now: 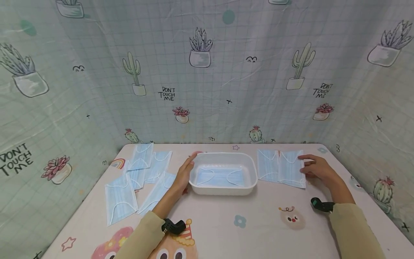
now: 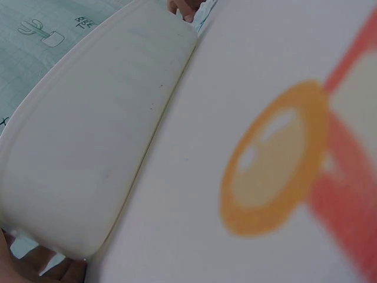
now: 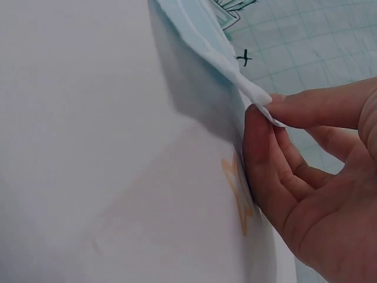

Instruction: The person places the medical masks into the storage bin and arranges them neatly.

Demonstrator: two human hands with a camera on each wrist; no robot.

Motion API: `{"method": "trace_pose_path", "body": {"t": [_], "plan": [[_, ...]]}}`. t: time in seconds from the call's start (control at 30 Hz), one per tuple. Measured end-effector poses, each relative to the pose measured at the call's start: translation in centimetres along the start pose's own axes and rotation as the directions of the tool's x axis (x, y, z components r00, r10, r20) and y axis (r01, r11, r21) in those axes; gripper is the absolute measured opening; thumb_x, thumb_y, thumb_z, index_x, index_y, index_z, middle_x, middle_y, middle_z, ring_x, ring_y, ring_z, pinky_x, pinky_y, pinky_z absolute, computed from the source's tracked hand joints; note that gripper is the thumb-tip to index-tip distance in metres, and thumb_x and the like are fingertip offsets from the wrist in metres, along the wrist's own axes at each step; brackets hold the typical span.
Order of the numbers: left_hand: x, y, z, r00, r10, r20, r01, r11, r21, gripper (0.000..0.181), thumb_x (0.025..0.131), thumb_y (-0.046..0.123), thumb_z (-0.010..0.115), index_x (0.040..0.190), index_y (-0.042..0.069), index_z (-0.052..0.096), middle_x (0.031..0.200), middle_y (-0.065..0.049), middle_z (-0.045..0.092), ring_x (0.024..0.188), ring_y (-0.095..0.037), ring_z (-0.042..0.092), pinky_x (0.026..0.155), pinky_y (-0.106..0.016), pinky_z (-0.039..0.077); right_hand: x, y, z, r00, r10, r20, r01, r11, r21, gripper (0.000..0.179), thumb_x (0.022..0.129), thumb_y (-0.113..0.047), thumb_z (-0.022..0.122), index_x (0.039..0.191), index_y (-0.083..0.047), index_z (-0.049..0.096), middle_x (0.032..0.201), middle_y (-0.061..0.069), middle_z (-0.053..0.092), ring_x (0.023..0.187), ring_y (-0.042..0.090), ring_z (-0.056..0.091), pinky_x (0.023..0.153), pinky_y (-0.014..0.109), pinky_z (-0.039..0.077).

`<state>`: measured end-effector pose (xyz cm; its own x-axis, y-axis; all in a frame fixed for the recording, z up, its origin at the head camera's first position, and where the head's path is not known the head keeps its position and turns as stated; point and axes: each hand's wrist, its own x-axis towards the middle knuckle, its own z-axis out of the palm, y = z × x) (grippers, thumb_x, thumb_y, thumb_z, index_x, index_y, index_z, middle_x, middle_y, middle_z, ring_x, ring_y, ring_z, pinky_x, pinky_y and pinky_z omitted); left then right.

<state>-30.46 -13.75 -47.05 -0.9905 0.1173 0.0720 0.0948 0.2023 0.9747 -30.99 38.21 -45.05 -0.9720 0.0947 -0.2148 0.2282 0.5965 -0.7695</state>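
A white plastic container stands on the table with a light-blue face mask lying inside. My left hand holds the container's left end, its fingers against the outer wall. To the right of the container, my right hand pinches the right edge of a face mask between thumb and fingers. In the right wrist view the pinched mask edge is lifted off the table. Another face mask lies beside it, partly overlapped.
Several more face masks lie spread and overlapping on the left of the table. The table has a pale cloth with cartoon prints. A cactus-printed curtain surrounds the back and sides.
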Motion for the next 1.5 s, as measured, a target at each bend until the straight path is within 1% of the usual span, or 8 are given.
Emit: {"method": "trace_pose_path", "body": {"t": [0.13, 0.37, 0.53, 0.63, 0.87, 1.1, 1.37, 1.5], "plan": [[-0.13, 0.15, -0.04, 1.0, -0.001, -0.006, 0.001, 1.0, -0.007, 0.05, 0.113, 0.031, 0.034, 0.162, 0.024, 0.035, 0.172, -0.002, 0.026, 0.162, -0.031, 0.016, 0.129, -0.06, 0.01, -0.03, 0.04, -0.05, 1.0, -0.026, 0.016, 0.026, 0.999, 0.034, 0.066, 0.097, -0.011, 0.063, 0.157, 0.0, 0.036, 0.155, 0.038, 0.034, 0.12, 0.039, 0.054, 0.073, 0.015, 0.053], [-0.11, 0.15, -0.07, 1.0, 0.004, -0.008, -0.004, 1.0, 0.001, 0.05, 0.113, 0.032, 0.034, 0.162, 0.025, 0.036, 0.172, -0.002, 0.027, 0.162, -0.031, 0.016, 0.129, -0.062, 0.01, -0.12, -0.09, -0.26, 0.998, -0.048, 0.028, 0.046, 0.997, 0.054, 0.066, 0.098, -0.014, 0.062, 0.157, 0.001, 0.036, 0.161, 0.04, 0.024, 0.134, 0.048, 0.046, 0.076, 0.013, 0.052], [-0.17, 0.11, -0.11, 1.0, -0.001, -0.003, 0.001, 1.0, 0.003, 0.05, 0.113, 0.033, 0.034, 0.162, 0.026, 0.035, 0.173, -0.002, 0.026, 0.162, -0.032, 0.015, 0.129, -0.062, 0.009, -0.33, -0.1, -0.47, 0.997, -0.057, 0.053, 0.053, 0.996, 0.071, 0.07, 0.099, -0.018, 0.066, 0.158, 0.001, 0.033, 0.162, 0.04, 0.02, 0.134, 0.047, 0.046, 0.077, 0.016, 0.055], [-0.22, 0.09, -0.11, 1.0, -0.001, -0.002, 0.001, 1.0, 0.003, 0.05, 0.113, 0.032, 0.034, 0.162, 0.026, 0.035, 0.172, -0.002, 0.026, 0.162, -0.032, 0.015, 0.129, -0.062, 0.009, -0.42, -0.06, -0.42, 0.996, -0.06, 0.066, 0.054, 0.995, 0.085, 0.071, 0.099, -0.016, 0.066, 0.159, 0.001, 0.032, 0.162, 0.041, 0.019, 0.133, 0.047, 0.046, 0.077, 0.016, 0.054], [-0.27, 0.09, -0.12, 1.0, -0.005, -0.007, 0.005, 1.0, 0.004, 0.05, 0.113, 0.032, 0.034, 0.162, 0.027, 0.036, 0.173, -0.003, 0.026, 0.162, -0.032, 0.015, 0.129, -0.061, 0.01, -0.58, -0.06, -0.36, 0.995, -0.059, 0.084, 0.052, 0.994, 0.091, 0.069, 0.099, -0.014, 0.062, 0.16, 0.001, 0.031, 0.165, 0.039, 0.012, 0.144, 0.053, 0.035, 0.077, 0.012, 0.05], [-0.17, -0.02, -0.1, 1.0, 0.002, -0.003, -0.002, 1.0, -0.003, 0.049, 0.113, 0.031, 0.033, 0.162, 0.026, 0.036, 0.173, -0.003, 0.026, 0.162, -0.031, 0.014, 0.13, -0.06, 0.01, -0.57, 0.0, -0.64, 0.993, -0.05, 0.103, 0.039, 0.993, 0.111, 0.069, 0.102, -0.014, 0.059, 0.161, -0.001, 0.027, 0.165, 0.04, 0.006, 0.136, 0.048, 0.041, 0.079, 0.018, 0.053], [-0.09, -0.14, -0.06, 1.0, -0.004, -0.006, 0.004, 1.0, 0.001, 0.05, 0.113, 0.033, 0.034, 0.162, 0.027, 0.036, 0.173, -0.004, 0.026, 0.162, -0.033, 0.014, 0.129, -0.061, 0.011, -0.61, 0.22, -0.81, 0.993, -0.055, 0.104, 0.046, 0.995, 0.092, 0.068, 0.103, -0.015, 0.057, 0.162, -0.002, 0.026, 0.164, 0.042, 0.008, 0.132, 0.047, 0.045, 0.08, 0.019, 0.054], [-0.11, -0.13, -0.08, 1.0, -0.007, -0.002, 0.007, 1.0, 0.0, 0.05, 0.113, 0.032, 0.033, 0.162, 0.027, 0.036, 0.173, -0.004, 0.025, 0.162, -0.033, 0.014, 0.129, -0.061, 0.011, -0.64, 0.16, -0.82, 0.993, -0.055, 0.1, 0.046, 0.995, 0.094, 0.069, 0.103, -0.016, 0.058, 0.162, -0.003, 0.025, 0.164, 0.041, 0.009, 0.134, 0.048, 0.045, 0.08, 0.019, 0.054]]}}
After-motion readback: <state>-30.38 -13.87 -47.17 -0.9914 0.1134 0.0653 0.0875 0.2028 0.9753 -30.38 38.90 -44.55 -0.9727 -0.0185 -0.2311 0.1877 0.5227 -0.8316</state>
